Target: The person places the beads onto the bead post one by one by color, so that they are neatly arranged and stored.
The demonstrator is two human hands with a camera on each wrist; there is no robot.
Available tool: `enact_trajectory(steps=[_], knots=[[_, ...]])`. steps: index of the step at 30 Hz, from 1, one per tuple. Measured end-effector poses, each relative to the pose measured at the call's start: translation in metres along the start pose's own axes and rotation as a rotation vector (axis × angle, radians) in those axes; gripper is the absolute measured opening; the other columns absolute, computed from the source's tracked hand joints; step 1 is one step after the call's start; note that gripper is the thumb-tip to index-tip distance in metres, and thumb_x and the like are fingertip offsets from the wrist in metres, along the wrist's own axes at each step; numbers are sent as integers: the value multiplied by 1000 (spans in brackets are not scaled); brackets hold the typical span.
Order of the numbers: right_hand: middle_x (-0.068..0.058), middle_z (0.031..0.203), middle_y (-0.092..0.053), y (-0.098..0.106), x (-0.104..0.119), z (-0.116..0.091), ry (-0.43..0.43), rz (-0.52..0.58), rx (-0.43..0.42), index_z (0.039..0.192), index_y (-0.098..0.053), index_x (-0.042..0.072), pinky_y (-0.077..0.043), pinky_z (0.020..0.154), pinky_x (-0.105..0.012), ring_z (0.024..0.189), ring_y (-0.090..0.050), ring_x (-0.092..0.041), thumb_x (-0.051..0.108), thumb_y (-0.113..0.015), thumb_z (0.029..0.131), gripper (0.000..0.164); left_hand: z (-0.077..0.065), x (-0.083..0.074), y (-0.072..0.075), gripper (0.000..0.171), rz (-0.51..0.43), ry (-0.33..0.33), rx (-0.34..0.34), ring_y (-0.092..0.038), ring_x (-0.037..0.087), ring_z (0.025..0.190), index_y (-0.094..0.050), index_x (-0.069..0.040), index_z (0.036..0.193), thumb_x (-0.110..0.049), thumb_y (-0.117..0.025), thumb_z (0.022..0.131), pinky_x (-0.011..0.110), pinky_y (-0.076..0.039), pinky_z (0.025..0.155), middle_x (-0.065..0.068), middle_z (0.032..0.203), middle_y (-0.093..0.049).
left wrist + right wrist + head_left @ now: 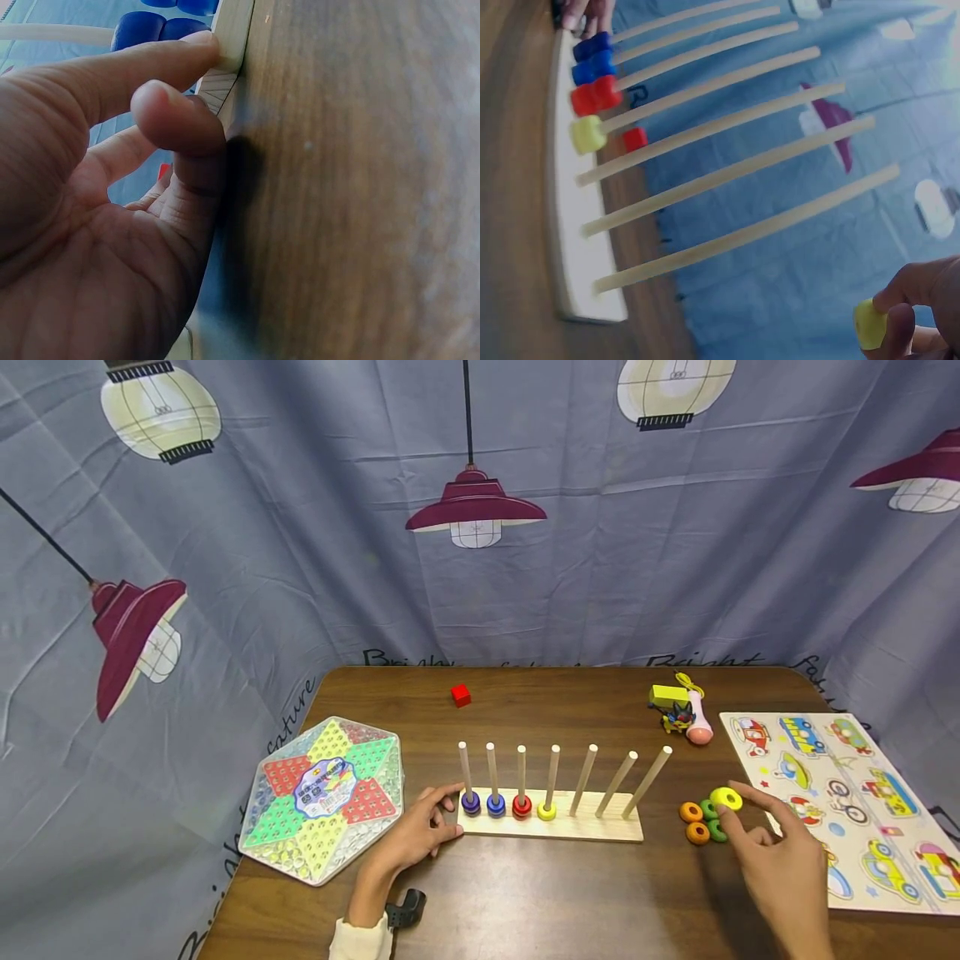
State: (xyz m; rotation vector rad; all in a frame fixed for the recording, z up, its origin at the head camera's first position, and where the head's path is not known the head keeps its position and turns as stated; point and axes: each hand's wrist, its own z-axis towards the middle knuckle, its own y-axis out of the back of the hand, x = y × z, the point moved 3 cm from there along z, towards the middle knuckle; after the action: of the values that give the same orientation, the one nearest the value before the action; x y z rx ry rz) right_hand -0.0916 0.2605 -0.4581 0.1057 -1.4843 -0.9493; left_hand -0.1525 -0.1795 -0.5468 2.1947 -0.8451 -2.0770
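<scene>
A wooden peg board (555, 828) with a row of upright pegs lies across the table. Purple rings (471, 803), blue rings (496, 805) and red rings (522, 807) sit on its first three pegs, and one yellow ring (547, 811) on the fourth. The other pegs are bare. My left hand (420, 827) holds the board's left end, thumb and index finger at its corners. Between thumb and finger, my right hand (780, 852) pinches another yellow ring (726, 798), raised over green rings (716, 832) and orange rings (697, 833) on the table.
To the left lies a hexagonal Chinese checkers board (322, 802). A picture puzzle board (832, 810) lies at the right, partly behind my right hand. Farther back are a red cube (461, 695), a yellow block (668, 696), a small dark figure (677, 717) and a pink-ended toy (699, 727).
</scene>
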Motion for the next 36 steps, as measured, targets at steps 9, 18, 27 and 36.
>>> enact_trajectory(steps=[9, 18, 27, 36], knots=[[-1, 74, -50, 10, 45, 20, 153, 87, -28, 117, -68, 27, -29, 36, -22, 42, -41, -5, 25, -75, 83, 35, 1, 4, -1, 61, 14, 7, -9, -47, 9, 55, -47, -21, 139, -10, -72, 85, 23, -45, 39, 14, 110, -43], [3, 90, -51, 0, 98, 26, 385, 152, 38, 118, -68, 23, -33, 39, -19, 51, -46, -5, 14, -75, 83, 37, -7, -26, -1, 59, 2, -14, -14, -46, 12, 60, -46, -9, 138, 1, -69, 85, 21, -44, 39, 24, 109, -43], [5, 91, -52, -20, 140, 14, 505, 215, 159, 119, -67, 26, -29, 33, -21, 44, -39, -6, 13, -75, 83, 39, -10, -34, 2, 59, -11, -8, -19, -46, 17, 65, -47, -9, 137, 1, -69, 84, 21, -44, 40, 26, 109, -43], [11, 103, -58, -49, 166, -4, 582, 228, 312, 118, -64, 32, -30, 31, -21, 37, -34, -3, 19, -72, 86, 35, -10, -33, 1, 59, -8, 0, -10, -46, 18, 67, -47, -10, 138, 0, -69, 85, 22, -44, 41, 25, 110, -42]])
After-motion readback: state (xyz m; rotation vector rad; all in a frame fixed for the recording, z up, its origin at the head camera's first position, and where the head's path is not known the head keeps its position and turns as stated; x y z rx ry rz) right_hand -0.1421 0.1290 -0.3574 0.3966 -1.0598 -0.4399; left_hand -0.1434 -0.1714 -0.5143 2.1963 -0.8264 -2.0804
